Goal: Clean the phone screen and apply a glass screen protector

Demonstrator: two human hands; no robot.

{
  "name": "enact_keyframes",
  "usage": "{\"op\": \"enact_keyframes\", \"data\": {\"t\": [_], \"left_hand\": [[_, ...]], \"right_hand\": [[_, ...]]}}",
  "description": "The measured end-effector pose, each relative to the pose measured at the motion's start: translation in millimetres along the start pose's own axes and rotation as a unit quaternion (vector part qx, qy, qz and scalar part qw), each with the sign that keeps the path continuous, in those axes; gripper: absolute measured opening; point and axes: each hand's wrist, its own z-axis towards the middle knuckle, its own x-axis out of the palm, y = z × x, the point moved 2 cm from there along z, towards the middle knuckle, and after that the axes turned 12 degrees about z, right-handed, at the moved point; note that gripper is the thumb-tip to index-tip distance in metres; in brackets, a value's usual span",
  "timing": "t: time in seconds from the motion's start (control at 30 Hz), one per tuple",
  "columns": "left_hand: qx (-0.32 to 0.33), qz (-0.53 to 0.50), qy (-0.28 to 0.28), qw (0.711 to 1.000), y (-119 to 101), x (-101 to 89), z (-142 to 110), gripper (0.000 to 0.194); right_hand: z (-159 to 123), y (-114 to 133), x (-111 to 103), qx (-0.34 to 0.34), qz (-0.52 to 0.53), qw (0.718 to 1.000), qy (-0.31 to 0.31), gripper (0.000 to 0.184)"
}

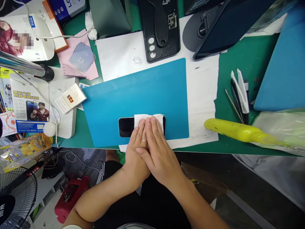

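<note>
Both hands lie flat, fingers straight and together, on a folded white cloth (149, 120) spread over a black smartphone (126, 126). The phone lies crosswise near the front edge of a blue rectangular mat (143, 92) on the green bench (240, 60). The left hand (135, 152), with a thin ring on one finger, rests partly under the right hand (158, 152), which crosses over it. Neither grip closes around anything; the fingers are extended and only press down on the cloth. The phone's left end shows bare beyond the cloth.

To the right, well apart, lies a yellow plastic bottle (235, 130) on its side, with black and white tweezers and pry tools (239, 93) behind it. A black phone case (160, 28) lies at the far side, beyond the mat.
</note>
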Motion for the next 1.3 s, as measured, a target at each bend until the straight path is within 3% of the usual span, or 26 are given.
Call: {"op": "enact_keyframes", "data": {"t": [0.17, 0.33, 0.43, 0.6, 0.73, 0.8, 0.87, 0.9, 1.0, 1.1, 1.3], "left_hand": [[0.018, -0.041, 0.008, 0.999, -15, -4.7, 24, 0.068], [0.053, -0.018, 0.014, 0.998, -29, -12.5, 35, 0.07], [0.093, -0.014, 0.013, 0.995, -38, -17.6, 42, 0.072], [0.146, -0.111, -0.038, 0.982, -38, -29.7, 48, 0.053], [0.127, -0.272, -0.16, 0.94, 0, -40.0, 30, 0.031], [0.087, -0.307, -0.198, 0.927, 32, -38.4, 17, 0.024], [0.033, -0.283, -0.228, 0.931, 68, -32.6, 6, 0.024], [0.014, -0.252, -0.225, 0.941, 84, -28.4, 2, 0.029], [-0.012, -0.15, -0.145, 0.978, 121, -12.5, -7, 0.068], [0.005, -0.112, -0.077, 0.991, 136, 0.4, -11, 0.091], [0.016, -0.124, -0.05, 0.991, 136, 8.4, -9, 0.078]], "right_hand": [[5, -17, -20, 0.011, 0.015, 0.999, -0.026, 0.075], [-4, -28, -41, 0.035, 0.046, 0.997, -0.056, 0.068], [-12, -31, -54, 0.013, 0.062, 0.992, -0.112, 0.064], [-24, -40, -65, -0.009, 0.097, 0.972, -0.213, 0.056], [-24, -49, -62, 0.002, 0.167, 0.956, -0.241, 0.063], [-15, -44, -62, -0.041, 0.132, 0.963, -0.229, 0.07], [-2, -34, -62, -0.109, 0.054, 0.974, -0.191, 0.068], [5, -27, -61, -0.141, 0.02, 0.976, -0.167, 0.066], [25, -10, -53, -0.191, -0.035, 0.977, -0.085, 0.059], [41, 2, -38, -0.213, -0.099, 0.972, -0.028, 0.048], [57, 10, -2, -0.181, -0.177, 0.966, 0.06, 0.053]]}}
